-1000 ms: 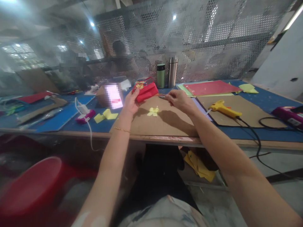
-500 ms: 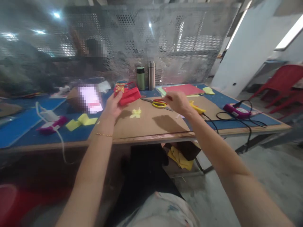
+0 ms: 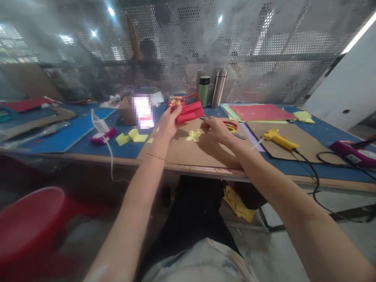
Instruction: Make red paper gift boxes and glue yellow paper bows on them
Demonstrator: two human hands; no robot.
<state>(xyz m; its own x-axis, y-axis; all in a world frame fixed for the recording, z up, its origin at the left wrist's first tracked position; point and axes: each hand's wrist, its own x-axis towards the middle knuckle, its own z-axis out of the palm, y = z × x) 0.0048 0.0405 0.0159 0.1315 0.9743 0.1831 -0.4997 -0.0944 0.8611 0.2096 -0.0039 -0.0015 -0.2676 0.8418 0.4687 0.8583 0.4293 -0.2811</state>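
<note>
My left hand is closed on a red box-like piece, held tilted above the cardboard mat. A yellow flower-like decoration shows near its thumb. My right hand has its fingers curled in a pinch, just right of the red piece and apart from it. Whatever is between those fingertips is hidden or too small to make out. Behind that hand lie scissors with red and yellow handles, partly covered. Between my hands, a pale yellow flower rests on the mat.
A yellow glue gun with a black cable lies at right. Red sheets, a green flask and a steel flask stand or lie behind. A lit phone and yellow paper pieces are left; a red stool stands below.
The view has swung left, so the table's things sit further right in it. My right hand has come closer to the red piece, which stays in my left hand.
</note>
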